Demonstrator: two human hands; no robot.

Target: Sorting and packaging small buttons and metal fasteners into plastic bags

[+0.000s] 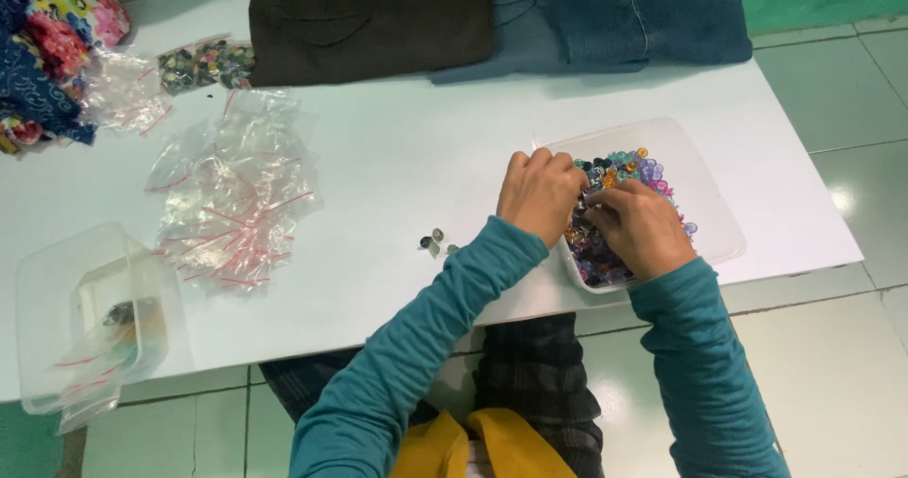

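Plastic tray (711,215) at right overhung the table edge (813,268) — both hands, left hand (541,192) and right hand (640,225), pinched at beads (632,168), grip contents unclear; a nudge risked spillage.

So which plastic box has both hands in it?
The shallow clear box on the right, full of colourful beads. Left hand and right hand reach inside; the left-side box sits untouched.

Glossy beads (632,171) fill a clear plastic tub (705,204).

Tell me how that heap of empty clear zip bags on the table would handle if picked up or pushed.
The clear zip bags lie crumpled and thin, so they are probably floppy and very light. Loosely piled on the smooth white table, they would likely slide and scatter under a push. A grab might lift only a few.
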